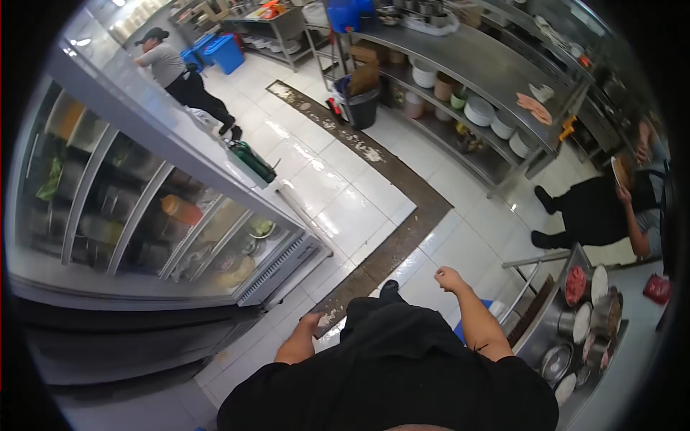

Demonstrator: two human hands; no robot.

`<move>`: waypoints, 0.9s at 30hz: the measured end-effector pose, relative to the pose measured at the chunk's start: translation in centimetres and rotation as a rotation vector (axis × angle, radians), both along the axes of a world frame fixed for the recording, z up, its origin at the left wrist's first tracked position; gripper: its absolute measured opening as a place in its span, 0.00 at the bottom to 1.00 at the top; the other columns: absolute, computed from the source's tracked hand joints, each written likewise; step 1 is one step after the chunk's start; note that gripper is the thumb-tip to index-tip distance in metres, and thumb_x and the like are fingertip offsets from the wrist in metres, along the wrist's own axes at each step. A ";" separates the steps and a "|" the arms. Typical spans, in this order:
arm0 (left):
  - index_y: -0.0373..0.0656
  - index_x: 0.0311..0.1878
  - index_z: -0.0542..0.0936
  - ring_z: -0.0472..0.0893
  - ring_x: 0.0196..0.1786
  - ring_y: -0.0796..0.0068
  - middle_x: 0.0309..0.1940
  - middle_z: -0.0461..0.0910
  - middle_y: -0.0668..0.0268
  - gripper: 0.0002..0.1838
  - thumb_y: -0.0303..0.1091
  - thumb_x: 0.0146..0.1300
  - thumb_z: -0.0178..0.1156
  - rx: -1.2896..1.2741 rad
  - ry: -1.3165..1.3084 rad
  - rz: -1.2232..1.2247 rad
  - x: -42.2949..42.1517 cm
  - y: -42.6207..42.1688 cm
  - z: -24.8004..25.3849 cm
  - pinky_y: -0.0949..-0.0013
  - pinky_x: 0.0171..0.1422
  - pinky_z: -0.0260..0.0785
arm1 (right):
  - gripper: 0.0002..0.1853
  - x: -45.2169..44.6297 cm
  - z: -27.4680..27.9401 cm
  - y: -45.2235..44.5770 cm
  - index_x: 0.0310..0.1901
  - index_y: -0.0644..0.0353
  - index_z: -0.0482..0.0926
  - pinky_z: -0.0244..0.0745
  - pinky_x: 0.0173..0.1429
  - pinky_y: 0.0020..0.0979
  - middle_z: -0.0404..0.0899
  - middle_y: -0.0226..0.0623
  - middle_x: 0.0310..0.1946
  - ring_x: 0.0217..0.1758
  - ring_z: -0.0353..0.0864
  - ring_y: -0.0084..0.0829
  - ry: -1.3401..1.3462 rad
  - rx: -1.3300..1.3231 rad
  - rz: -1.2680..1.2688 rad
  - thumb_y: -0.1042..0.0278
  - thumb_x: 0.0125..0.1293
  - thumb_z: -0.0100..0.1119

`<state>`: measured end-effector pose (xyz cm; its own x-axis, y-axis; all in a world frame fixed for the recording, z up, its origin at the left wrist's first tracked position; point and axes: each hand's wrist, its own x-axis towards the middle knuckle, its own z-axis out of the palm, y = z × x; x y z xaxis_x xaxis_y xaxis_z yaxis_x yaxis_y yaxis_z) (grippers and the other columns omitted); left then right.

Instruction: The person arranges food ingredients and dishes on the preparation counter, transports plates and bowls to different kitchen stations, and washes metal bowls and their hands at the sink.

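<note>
My left hand hangs low beside my body, over the dark floor channel. It is small in view and its fingers are hard to make out. My right hand is held out in front of me on the right, above the white tiles, with its fingers curled in and no object showing in it. To its right stands a steel counter with metal pots and bowls. Red raw meat lies in one container there. Neither hand touches anything that I can see.
A glass-door fridge full of food stands on the left. A steel shelf table with stacked plates and a black bin are ahead. One person leans at far left; another person holding a plate is at right.
</note>
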<state>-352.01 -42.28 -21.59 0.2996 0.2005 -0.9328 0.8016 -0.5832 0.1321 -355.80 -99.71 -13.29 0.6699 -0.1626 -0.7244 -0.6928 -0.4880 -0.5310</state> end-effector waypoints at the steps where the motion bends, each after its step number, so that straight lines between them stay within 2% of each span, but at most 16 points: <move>1: 0.41 0.50 0.81 0.83 0.46 0.58 0.46 0.83 0.56 0.17 0.41 0.62 0.60 -0.020 0.007 -0.067 -0.5 1.4 0.9 0.52 0.47 0.78 | 0.18 0.8 0.0 -0.2 0.54 0.59 0.76 0.81 0.33 0.39 0.81 0.42 0.39 0.35 0.84 0.35 -0.001 0.022 -0.159 0.60 0.66 0.56; 2: 0.41 0.51 0.81 0.83 0.46 0.59 0.46 0.82 0.57 0.18 0.41 0.62 0.60 -0.030 0.007 -0.086 -1.0 2.8 1.7 0.50 0.45 0.79 | 0.16 1.2 0.0 -0.3 0.52 0.59 0.77 0.80 0.29 0.36 0.80 0.41 0.37 0.34 0.83 0.33 0.000 0.048 -0.321 0.61 0.66 0.55; 4: 0.41 0.53 0.80 0.82 0.45 0.59 0.46 0.81 0.58 0.19 0.41 0.62 0.60 -0.025 -0.021 0.017 -1.3 3.6 3.8 0.47 0.41 0.80 | 0.12 1.7 -0.6 -1.4 0.47 0.58 0.76 0.80 0.31 0.38 0.79 0.40 0.35 0.32 0.82 0.35 0.031 0.096 -0.386 0.62 0.66 0.54; 7: 0.41 0.51 0.80 0.82 0.44 0.60 0.45 0.80 0.59 0.18 0.41 0.63 0.60 -0.021 -0.127 0.323 0.0 2.9 4.9 0.51 0.40 0.80 | 0.11 1.3 -3.7 -3.3 0.45 0.60 0.75 0.81 0.31 0.42 0.77 0.41 0.33 0.31 0.82 0.39 0.150 0.071 -0.330 0.64 0.66 0.53; 8: 0.41 0.50 0.80 0.82 0.43 0.59 0.44 0.80 0.58 0.17 0.41 0.64 0.59 0.002 -0.151 0.322 0.4 3.2 3.1 0.52 0.39 0.80 | 0.12 1.0 -4.9 -3.9 0.46 0.62 0.75 0.82 0.32 0.45 0.77 0.43 0.31 0.32 0.83 0.41 0.181 0.058 -0.318 0.65 0.66 0.53; 9: 0.41 0.50 0.80 0.82 0.43 0.59 0.44 0.80 0.58 0.16 0.41 0.65 0.58 -0.070 -0.168 0.281 0.8 3.5 1.0 0.53 0.39 0.79 | 0.12 1.1 -6.2 -4.6 0.46 0.63 0.75 0.82 0.34 0.47 0.77 0.44 0.33 0.34 0.83 0.43 0.257 0.067 -0.347 0.65 0.66 0.53; 11: 0.40 0.50 0.80 0.83 0.42 0.59 0.44 0.80 0.57 0.16 0.41 0.65 0.58 -0.209 -0.204 0.198 1.9 3.0 0.1 0.53 0.37 0.79 | 0.12 1.7 -7.4 -5.0 0.47 0.65 0.75 0.84 0.38 0.49 0.77 0.46 0.38 0.38 0.83 0.45 0.355 0.089 -0.360 0.66 0.67 0.54; 13: 0.41 0.50 0.80 0.83 0.43 0.60 0.43 0.80 0.59 0.16 0.41 0.65 0.58 -0.095 -0.289 0.424 2.2 -0.2 1.7 0.51 0.39 0.78 | 0.12 4.1 -6.6 -5.3 0.47 0.66 0.74 0.84 0.39 0.50 0.78 0.47 0.40 0.40 0.84 0.45 0.369 0.107 -0.319 0.67 0.67 0.54; 15: 0.41 0.50 0.80 0.83 0.44 0.60 0.43 0.81 0.60 0.16 0.42 0.65 0.58 -0.074 -0.309 0.438 2.4 -3.9 4.0 0.49 0.40 0.77 | 0.13 7.3 -5.7 -5.1 0.47 0.67 0.74 0.84 0.38 0.50 0.78 0.46 0.40 0.39 0.84 0.45 0.361 0.114 -0.272 0.67 0.67 0.54; 18: 0.42 0.52 0.80 0.82 0.47 0.62 0.43 0.81 0.62 0.17 0.42 0.67 0.57 -0.090 -0.227 -0.009 3.2 -5.8 4.5 0.50 0.46 0.77 | 0.12 12.9 -7.6 -5.9 0.46 0.66 0.76 0.84 0.37 0.49 0.78 0.45 0.38 0.38 0.84 0.44 0.309 0.141 -0.194 0.67 0.65 0.57; 21: 0.42 0.52 0.80 0.82 0.49 0.64 0.44 0.81 0.61 0.16 0.41 0.68 0.56 0.007 -0.610 -0.968 1.6 -6.2 2.2 0.55 0.50 0.78 | 0.13 20.4 -7.2 -6.6 0.47 0.63 0.76 0.83 0.35 0.47 0.79 0.44 0.39 0.36 0.84 0.41 0.249 0.155 -0.079 0.67 0.65 0.58; 22: 0.42 0.52 0.80 0.82 0.49 0.64 0.45 0.81 0.60 0.16 0.41 0.68 0.56 -0.013 -0.433 -0.491 2.0 -7.5 2.7 0.55 0.51 0.77 | 0.13 23.0 -6.9 -6.8 0.48 0.62 0.76 0.83 0.35 0.47 0.80 0.44 0.40 0.36 0.84 0.40 0.232 0.161 -0.040 0.66 0.65 0.58; 24: 0.42 0.52 0.80 0.83 0.48 0.63 0.47 0.81 0.59 0.15 0.40 0.68 0.57 -0.066 -0.067 0.456 2.3 -11.1 4.1 0.54 0.53 0.77 | 0.11 27.9 -5.8 -7.3 0.45 0.62 0.77 0.83 0.31 0.43 0.80 0.42 0.36 0.32 0.83 0.36 0.109 0.167 0.041 0.67 0.64 0.59; 25: 0.42 0.53 0.79 0.83 0.48 0.63 0.48 0.80 0.59 0.16 0.40 0.68 0.57 -0.096 -0.155 0.042 2.3 -10.9 2.8 0.52 0.52 0.78 | 0.10 29.9 -5.3 -7.5 0.44 0.61 0.78 0.83 0.30 0.42 0.80 0.41 0.34 0.30 0.83 0.35 0.053 0.171 0.083 0.67 0.64 0.59; 26: 0.41 0.54 0.79 0.82 0.48 0.62 0.49 0.80 0.59 0.17 0.40 0.68 0.57 -0.013 -0.289 -0.464 3.0 -11.6 3.9 0.51 0.50 0.78 | 0.09 32.0 -5.3 -7.6 0.43 0.61 0.78 0.82 0.26 0.39 0.80 0.40 0.31 0.28 0.83 0.33 0.053 0.161 0.068 0.68 0.63 0.60; 27: 0.41 0.55 0.79 0.82 0.48 0.62 0.51 0.79 0.59 0.17 0.41 0.68 0.57 0.111 -0.468 -0.841 3.3 -11.9 4.1 0.49 0.48 0.78 | 0.10 33.8 -4.9 -7.8 0.43 0.62 0.78 0.82 0.27 0.39 0.80 0.40 0.31 0.28 0.83 0.33 0.066 0.140 0.081 0.68 0.63 0.60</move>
<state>-348.69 -54.14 -17.49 0.7217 -0.1694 -0.6711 -0.0032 -0.9704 0.2415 -322.03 -107.46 -18.19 0.6268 -0.0042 -0.7791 -0.6896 -0.4684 -0.5523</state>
